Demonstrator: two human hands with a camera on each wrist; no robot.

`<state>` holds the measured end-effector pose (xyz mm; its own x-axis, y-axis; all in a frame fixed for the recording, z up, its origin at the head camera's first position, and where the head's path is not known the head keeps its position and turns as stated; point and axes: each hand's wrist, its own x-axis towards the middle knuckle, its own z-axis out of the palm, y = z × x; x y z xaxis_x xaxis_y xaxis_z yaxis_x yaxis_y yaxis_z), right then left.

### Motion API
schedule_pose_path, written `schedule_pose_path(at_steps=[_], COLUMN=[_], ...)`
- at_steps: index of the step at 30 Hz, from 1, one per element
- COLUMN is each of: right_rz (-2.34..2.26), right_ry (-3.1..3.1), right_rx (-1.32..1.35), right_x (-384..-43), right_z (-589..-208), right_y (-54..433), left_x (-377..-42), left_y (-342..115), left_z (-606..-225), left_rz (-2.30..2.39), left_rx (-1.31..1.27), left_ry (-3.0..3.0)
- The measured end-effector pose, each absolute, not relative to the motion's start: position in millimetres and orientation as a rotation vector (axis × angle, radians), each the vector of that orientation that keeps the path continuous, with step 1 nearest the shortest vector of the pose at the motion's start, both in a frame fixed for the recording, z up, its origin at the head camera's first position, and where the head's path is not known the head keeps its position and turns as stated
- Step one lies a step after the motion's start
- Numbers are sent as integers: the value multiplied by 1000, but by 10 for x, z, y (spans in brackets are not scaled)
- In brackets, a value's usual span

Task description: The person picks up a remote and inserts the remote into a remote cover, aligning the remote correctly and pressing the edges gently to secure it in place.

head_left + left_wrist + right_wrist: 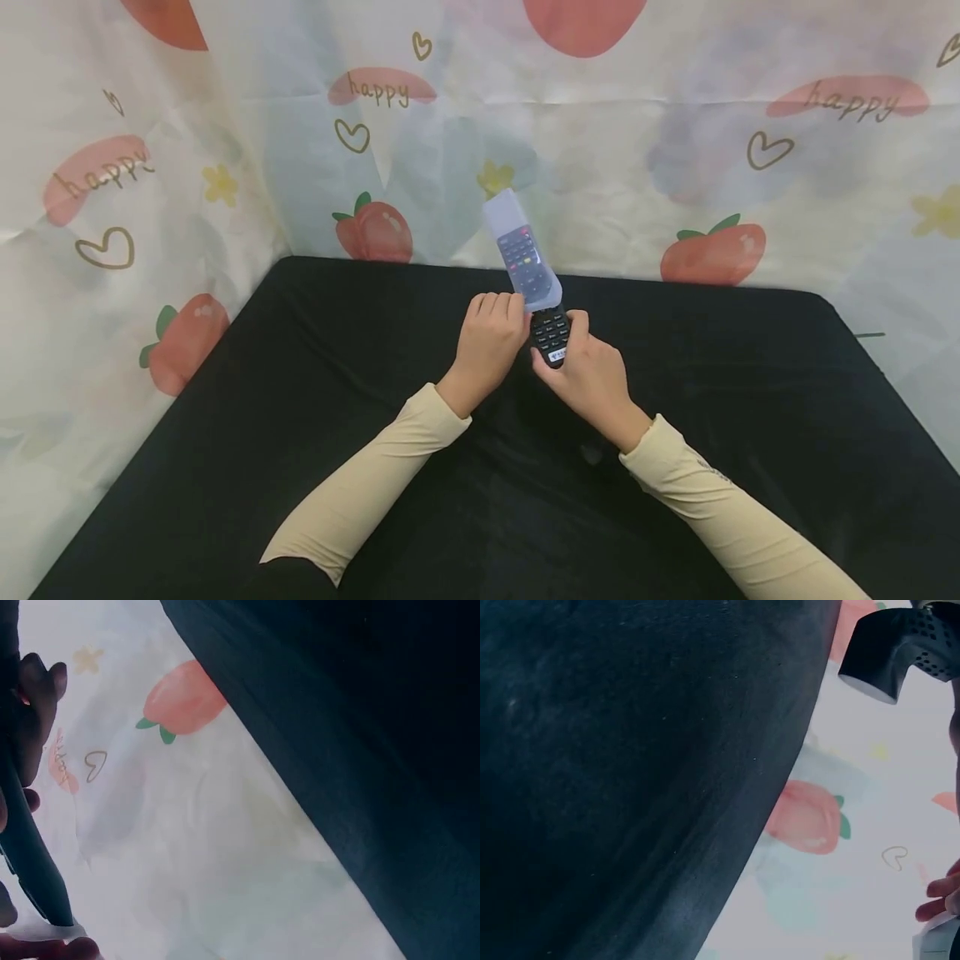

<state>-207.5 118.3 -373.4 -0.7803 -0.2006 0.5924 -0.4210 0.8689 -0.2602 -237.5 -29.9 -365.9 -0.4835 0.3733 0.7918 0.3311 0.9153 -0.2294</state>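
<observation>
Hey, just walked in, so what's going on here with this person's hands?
Someone is holding a remote control that sits partway inside a translucent cover, above a black-covered table. Their left hand holds the cover near its open end, and their right hand grips the remote's bare lower end. The cover's far end reaches past the remote, so it isn't all the way in. I can't tell whether it's going in or coming out.
</observation>
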Motion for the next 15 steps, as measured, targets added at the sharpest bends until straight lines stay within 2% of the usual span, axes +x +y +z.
schedule_pose_path(at_steps=[5,15], right_rz=[478,412], right_ry=[-2455,-2431], right_rx=[443,479], right_x=[-2072,-2004], right_z=[-3711,-3670], right_y=[1189,1199], left_x=[-2374,-2385], left_y=[-311,-410], left_z=[-3611,-3574], left_rz=[106,232], left_rx=[-569,-867], left_ry=[-2041,-1905])
